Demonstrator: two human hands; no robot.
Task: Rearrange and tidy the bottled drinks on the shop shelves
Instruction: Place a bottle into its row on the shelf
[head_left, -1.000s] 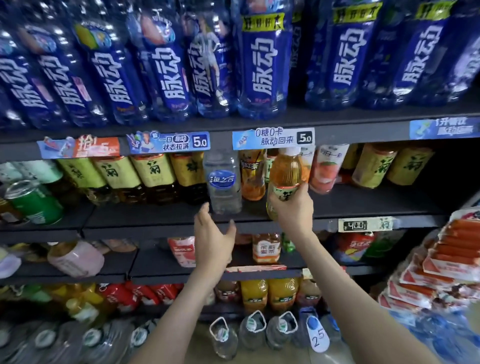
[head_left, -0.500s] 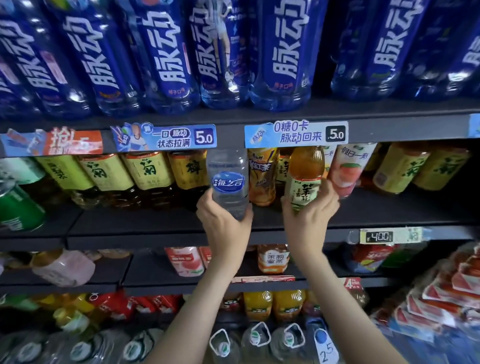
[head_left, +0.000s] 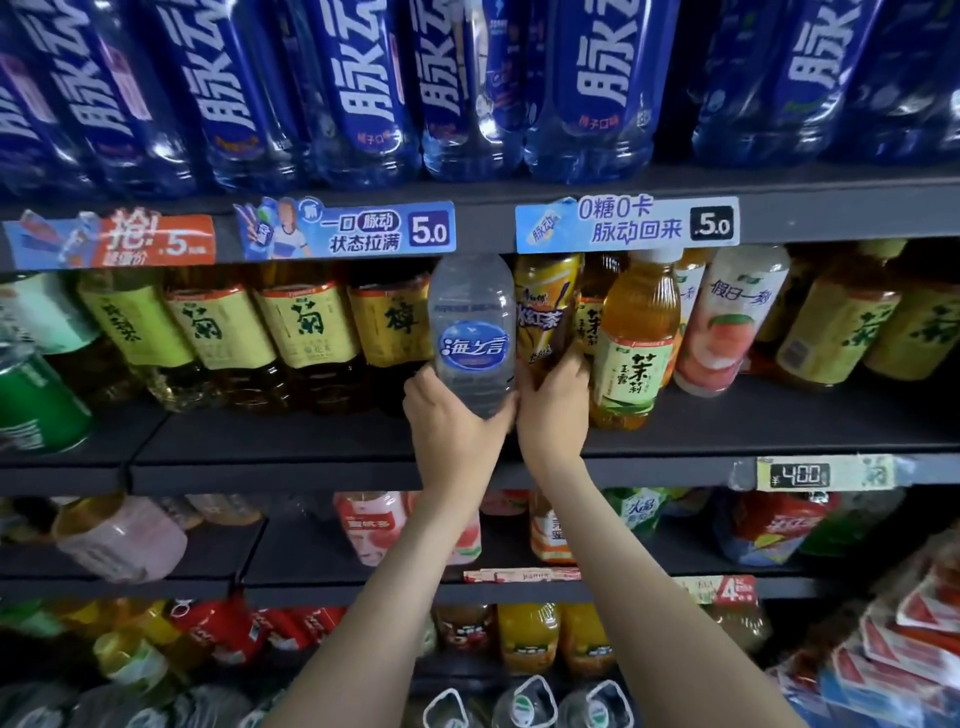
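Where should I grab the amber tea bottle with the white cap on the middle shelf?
Probably grip the amber tea bottle around its labelled lower body, from the front: it stands ahead of its neighbours, and its cap sits close under the price strip.

I'm seeing the clear water bottle (head_left: 470, 291) wearing a blue oval label (head_left: 474, 347); just right of it, an orange-labelled iced-tea bottle (head_left: 545, 312); above it, deep-blue bottles (head_left: 363, 93) carrying white lettering.

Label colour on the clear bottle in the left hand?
Blue oval label, white lettering; head view.
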